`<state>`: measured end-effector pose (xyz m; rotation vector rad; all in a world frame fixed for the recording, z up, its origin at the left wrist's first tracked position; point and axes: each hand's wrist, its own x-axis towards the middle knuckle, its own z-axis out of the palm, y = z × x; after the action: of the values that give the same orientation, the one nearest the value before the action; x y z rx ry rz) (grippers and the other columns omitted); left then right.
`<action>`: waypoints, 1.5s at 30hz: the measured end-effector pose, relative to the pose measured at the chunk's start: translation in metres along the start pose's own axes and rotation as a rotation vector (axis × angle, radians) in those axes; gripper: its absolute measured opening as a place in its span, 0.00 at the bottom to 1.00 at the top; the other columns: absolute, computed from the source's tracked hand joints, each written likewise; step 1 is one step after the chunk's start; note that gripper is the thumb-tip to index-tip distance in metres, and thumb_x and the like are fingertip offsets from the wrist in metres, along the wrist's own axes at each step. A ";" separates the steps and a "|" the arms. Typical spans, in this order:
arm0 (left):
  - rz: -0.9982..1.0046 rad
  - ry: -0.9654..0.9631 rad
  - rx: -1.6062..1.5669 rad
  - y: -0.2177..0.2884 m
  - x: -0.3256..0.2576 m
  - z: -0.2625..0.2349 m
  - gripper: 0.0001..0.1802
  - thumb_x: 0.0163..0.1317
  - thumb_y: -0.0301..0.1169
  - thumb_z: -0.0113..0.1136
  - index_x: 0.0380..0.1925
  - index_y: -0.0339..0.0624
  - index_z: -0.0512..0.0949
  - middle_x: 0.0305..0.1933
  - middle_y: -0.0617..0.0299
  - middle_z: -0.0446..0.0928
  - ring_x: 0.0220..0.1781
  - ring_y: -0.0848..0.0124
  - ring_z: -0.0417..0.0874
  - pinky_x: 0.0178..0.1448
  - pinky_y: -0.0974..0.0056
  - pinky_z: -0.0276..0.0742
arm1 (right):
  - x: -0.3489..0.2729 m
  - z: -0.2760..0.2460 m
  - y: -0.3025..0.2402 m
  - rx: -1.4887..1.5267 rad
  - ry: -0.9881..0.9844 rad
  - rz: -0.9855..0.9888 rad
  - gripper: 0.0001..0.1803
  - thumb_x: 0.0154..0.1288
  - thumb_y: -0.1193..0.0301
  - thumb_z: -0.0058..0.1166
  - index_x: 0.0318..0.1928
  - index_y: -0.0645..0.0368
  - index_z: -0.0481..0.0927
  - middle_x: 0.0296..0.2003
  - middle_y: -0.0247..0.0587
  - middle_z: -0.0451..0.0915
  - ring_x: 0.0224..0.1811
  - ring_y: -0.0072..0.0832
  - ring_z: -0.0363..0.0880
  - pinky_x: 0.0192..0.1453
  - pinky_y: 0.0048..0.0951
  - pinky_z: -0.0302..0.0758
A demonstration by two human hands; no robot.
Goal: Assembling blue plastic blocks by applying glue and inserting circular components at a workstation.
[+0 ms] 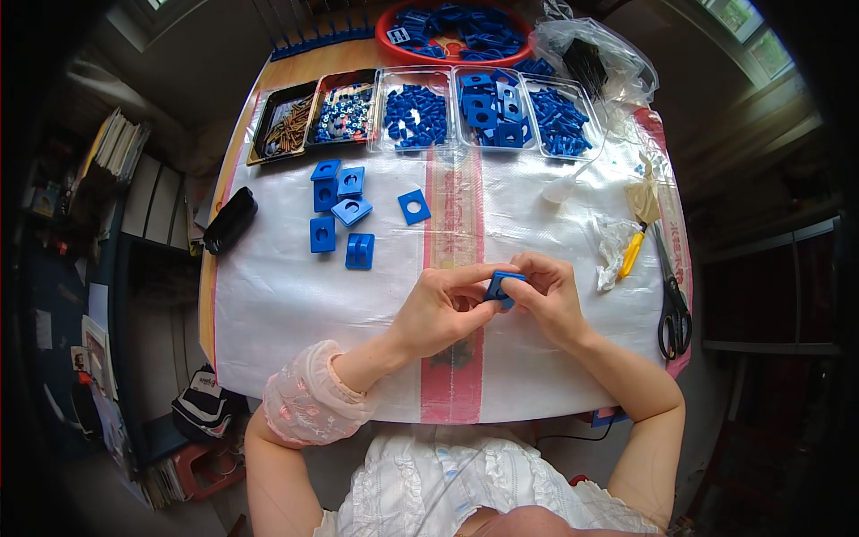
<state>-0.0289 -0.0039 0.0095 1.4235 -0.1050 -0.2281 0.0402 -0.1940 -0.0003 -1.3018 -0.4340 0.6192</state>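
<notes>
Between my two hands, above the middle of the table, is a small blue square plastic piece [502, 288]. The fingers and thumb of my left hand [447, 307] grip its left side. My right hand [551, 300] pinches it from the right, with the thumb lying across its face. My fingers hide part of it. Farther off lies a single flat blue square plate [414, 207] with a round hole. To its left is a loose group of several similar blue pieces [350, 211], some overlapping; one blue piece [360, 251] with a rounded ridge stands nearest me.
Along the back stand trays of screws [288, 134], small metal and coloured parts [344, 112], and blue parts [416, 115]. Behind them is a red basin [385, 38] of blue pieces. A black case [231, 220] lies left; scissors [673, 322] and a yellow-handled tool [633, 255] lie right.
</notes>
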 end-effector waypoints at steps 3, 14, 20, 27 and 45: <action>-0.010 -0.007 0.009 0.003 0.000 0.000 0.25 0.62 0.17 0.59 0.61 0.37 0.76 0.41 0.55 0.86 0.43 0.75 0.86 0.48 0.72 0.81 | 0.000 0.000 -0.001 -0.003 -0.004 -0.007 0.03 0.68 0.77 0.58 0.37 0.65 0.81 0.32 0.31 0.80 0.34 0.15 0.78 0.39 0.19 0.77; -0.011 -0.019 -0.008 0.002 0.000 -0.001 0.25 0.63 0.18 0.58 0.62 0.36 0.75 0.41 0.55 0.86 0.44 0.75 0.86 0.48 0.72 0.80 | 0.001 -0.001 -0.001 0.021 -0.021 0.003 0.03 0.68 0.78 0.58 0.37 0.66 0.80 0.32 0.32 0.80 0.34 0.16 0.78 0.39 0.20 0.78; -0.010 -0.020 -0.011 0.001 0.000 -0.001 0.25 0.63 0.19 0.58 0.62 0.36 0.75 0.41 0.54 0.86 0.45 0.74 0.86 0.50 0.71 0.81 | 0.000 -0.001 -0.001 0.027 -0.020 0.008 0.03 0.68 0.78 0.58 0.37 0.66 0.80 0.32 0.32 0.80 0.34 0.15 0.79 0.39 0.20 0.78; -0.011 -0.022 -0.021 0.002 0.000 -0.002 0.25 0.63 0.19 0.59 0.62 0.36 0.75 0.42 0.54 0.86 0.45 0.73 0.86 0.50 0.70 0.81 | 0.000 -0.001 -0.001 -0.001 -0.011 0.009 0.03 0.68 0.78 0.58 0.37 0.66 0.80 0.32 0.33 0.80 0.34 0.16 0.79 0.39 0.20 0.78; 0.007 -0.010 0.002 0.001 -0.001 -0.001 0.24 0.63 0.18 0.59 0.61 0.37 0.76 0.40 0.55 0.86 0.42 0.77 0.85 0.45 0.73 0.80 | 0.000 0.000 -0.004 -0.001 -0.024 -0.011 0.03 0.68 0.78 0.58 0.38 0.66 0.81 0.32 0.33 0.80 0.35 0.16 0.79 0.40 0.20 0.78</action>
<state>-0.0293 -0.0030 0.0105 1.4239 -0.1188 -0.2294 0.0408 -0.1943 0.0034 -1.2935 -0.4612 0.6261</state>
